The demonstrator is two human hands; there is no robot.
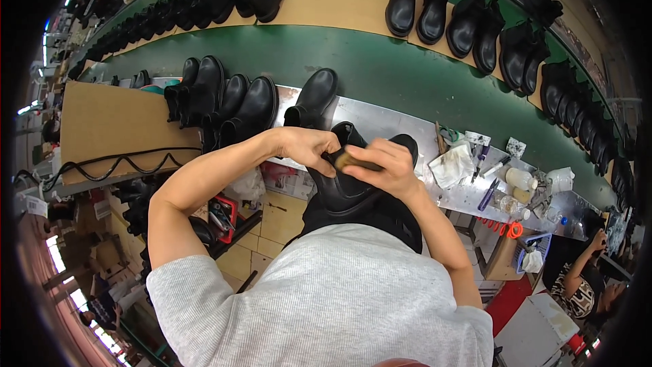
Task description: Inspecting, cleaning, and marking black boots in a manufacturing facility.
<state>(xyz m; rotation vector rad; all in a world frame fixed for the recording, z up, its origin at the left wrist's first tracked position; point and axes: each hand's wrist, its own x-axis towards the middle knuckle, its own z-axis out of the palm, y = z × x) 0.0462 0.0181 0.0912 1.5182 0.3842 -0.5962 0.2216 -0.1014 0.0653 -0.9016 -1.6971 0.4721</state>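
Left hand (309,149) gripped black ankle boot (346,187) by its collar, held above lap at metal table (401,122) edge. Right hand (380,166) closed around tan brush (353,160) against boot. White rag (451,166) lay nearby.

Both bare arms bend in and meet in front of the chest. The left hand (309,149) is curled tight. The right hand (380,166) has its fingers closed too.

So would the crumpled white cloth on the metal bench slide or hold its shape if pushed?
The crumpled white cloth looks limp and folded, so it would probably bunch rather than slide whole. It seems light for its size. The smooth steel bench likely offers little grip.
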